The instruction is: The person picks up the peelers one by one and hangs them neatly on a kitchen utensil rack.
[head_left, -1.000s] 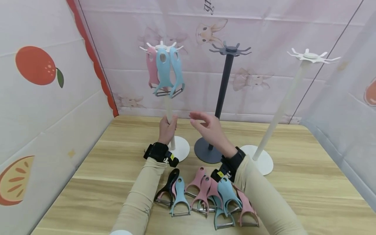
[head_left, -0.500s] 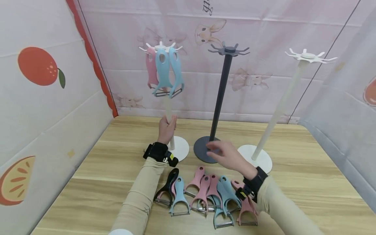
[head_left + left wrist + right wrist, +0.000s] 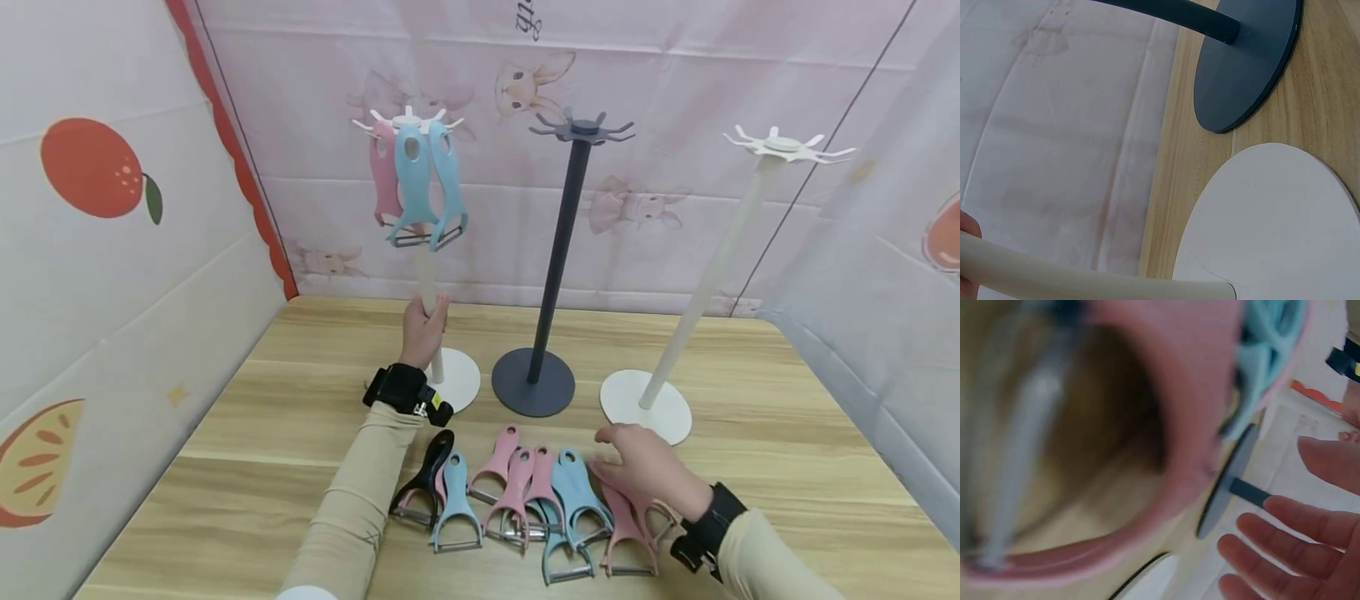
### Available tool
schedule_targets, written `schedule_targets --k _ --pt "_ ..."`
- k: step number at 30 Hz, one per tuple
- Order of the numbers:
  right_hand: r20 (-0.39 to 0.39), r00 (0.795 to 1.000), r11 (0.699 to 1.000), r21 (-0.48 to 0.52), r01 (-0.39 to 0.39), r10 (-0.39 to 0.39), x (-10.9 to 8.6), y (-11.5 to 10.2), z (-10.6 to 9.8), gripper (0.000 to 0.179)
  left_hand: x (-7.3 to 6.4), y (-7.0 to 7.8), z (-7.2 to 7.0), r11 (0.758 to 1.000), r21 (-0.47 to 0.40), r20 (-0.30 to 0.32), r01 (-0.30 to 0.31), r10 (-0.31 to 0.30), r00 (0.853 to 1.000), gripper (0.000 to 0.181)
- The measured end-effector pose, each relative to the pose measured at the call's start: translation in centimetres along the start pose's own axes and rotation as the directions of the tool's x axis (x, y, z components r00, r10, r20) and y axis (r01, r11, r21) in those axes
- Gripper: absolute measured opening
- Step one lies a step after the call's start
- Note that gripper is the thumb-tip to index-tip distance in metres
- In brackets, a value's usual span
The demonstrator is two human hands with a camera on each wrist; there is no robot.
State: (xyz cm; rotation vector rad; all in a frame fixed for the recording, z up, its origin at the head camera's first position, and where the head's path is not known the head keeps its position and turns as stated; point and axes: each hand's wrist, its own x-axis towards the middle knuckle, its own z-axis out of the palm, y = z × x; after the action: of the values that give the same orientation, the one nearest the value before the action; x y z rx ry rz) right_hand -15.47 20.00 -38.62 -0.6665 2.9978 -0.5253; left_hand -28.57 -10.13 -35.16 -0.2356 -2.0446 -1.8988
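My left hand [image 3: 423,333] grips the pole of the left white stand [image 3: 426,271]. On that stand's hooks hang one pink peeler [image 3: 386,171] and two light-blue peelers, the nearer blue peeler [image 3: 414,179] facing me. My right hand [image 3: 645,467] hovers over the right end of a pile of peelers, beside the pink peelers [image 3: 630,542] there. In the right wrist view its fingers are extended and the thumb stands apart, with a pink peeler [image 3: 1194,400] large and blurred close to the camera. Whether the fingertips touch a peeler cannot be made out.
The pile also holds a black peeler [image 3: 431,479], light-blue peelers [image 3: 456,500] and more pink peelers [image 3: 517,492]. Behind stand a dark grey stand [image 3: 558,258] and a second white stand [image 3: 705,292], both with bare hooks. A printed cloth backs the wooden table [image 3: 247,467].
My right hand has come down and to the right, from beside the grey stand's pole to the right end of the pile. The left hand keeps its grip on the pole.
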Motion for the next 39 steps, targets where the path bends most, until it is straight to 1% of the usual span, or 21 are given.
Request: schedule_targets --k 2,4,7,8,9,11,15,20,25,27,28,30,33,37,39 --pt "0.012 0.999 0.998 -0.036 -0.051 0.052 -0.6 0.3 0.3 0.027 0.0 0.0 0.1 1.0 0.0 0.001 -0.002 0.002 1.0 0.022" --pt "0.027 0.997 0.994 -0.078 -0.073 0.075 -1.1 0.7 0.7 0.023 0.0 -0.1 0.1 1.0 -0.001 0.004 -0.002 0.002 1.0 0.022" --pt "0.029 0.998 0.991 -0.127 -0.049 0.053 -1.6 1.5 1.2 0.01 0.0 -0.1 0.1 1.0 0.002 0.005 -0.001 0.001 1.0 0.023" --pt "0.03 0.998 0.99 -0.134 -0.042 0.047 -1.8 1.7 1.3 0.007 0.0 -0.1 0.1 1.0 0.004 0.005 0.001 -0.001 1.0 0.022" --pt "0.028 0.999 0.99 -0.136 -0.034 0.038 -2.0 1.9 1.4 0.008 0.0 -0.1 0.1 1.0 0.004 0.005 0.004 -0.004 1.0 0.022" --pt "0.025 0.999 0.991 -0.129 -0.027 0.031 -2.3 2.2 1.4 0.012 0.0 0.0 0.1 1.0 0.006 0.004 0.007 -0.007 1.0 0.022" --pt "0.036 0.999 0.995 -0.097 -0.037 0.041 -2.8 2.7 1.2 0.001 -0.1 0.1 0.2 1.0 0.008 0.004 0.01 -0.01 1.0 0.02" --pt "0.094 0.995 0.999 -0.043 -0.025 0.029 -3.3 3.0 0.7 0.016 0.0 0.0 0.1 1.0 0.021 0.004 0.009 -0.009 1.0 0.02" --pt "0.14 0.99 1.0 0.019 0.01 -0.013 -3.6 3.1 0.4 0.019 0.8 -1.7 0.1 1.0 0.014 -0.011 0.012 -0.012 1.0 0.022" --pt "0.156 0.988 0.999 0.042 0.013 -0.019 -3.8 3.0 0.5 0.017 1.2 -2.5 0.1 1.0 0.012 -0.023 0.011 -0.011 1.0 0.022" --pt "0.16 0.987 0.999 0.048 0.017 -0.025 -3.8 3.0 0.5 0.016 1.2 -2.7 0.1 1.0 0.019 -0.028 0.01 -0.009 1.0 0.023" --pt "0.155 0.988 0.999 0.046 0.0 -0.007 -3.9 2.7 0.7 0.011 1.3 -2.8 0.1 1.0 0.028 -0.037 0.004 -0.003 0.999 0.023" --pt "0.135 0.99 0.998 0.027 -0.048 0.043 -4.0 2.3 0.9 0.005 1.3 -2.9 0.1 1.0 0.029 -0.042 -0.006 0.008 0.999 0.022" --pt "0.1 0.986 0.991 -0.006 -0.131 0.131 -4.0 1.9 1.1 0.016 1.1 -2.6 0.1 1.0 0.031 -0.032 -0.002 0.003 0.999 0.022" --pt "0.076 0.983 0.986 -0.007 -0.166 0.167 -4.0 2.0 1.1 0.018 0.9 -2.0 0.1 1.0 0.018 -0.019 0.005 -0.005 1.0 0.023"
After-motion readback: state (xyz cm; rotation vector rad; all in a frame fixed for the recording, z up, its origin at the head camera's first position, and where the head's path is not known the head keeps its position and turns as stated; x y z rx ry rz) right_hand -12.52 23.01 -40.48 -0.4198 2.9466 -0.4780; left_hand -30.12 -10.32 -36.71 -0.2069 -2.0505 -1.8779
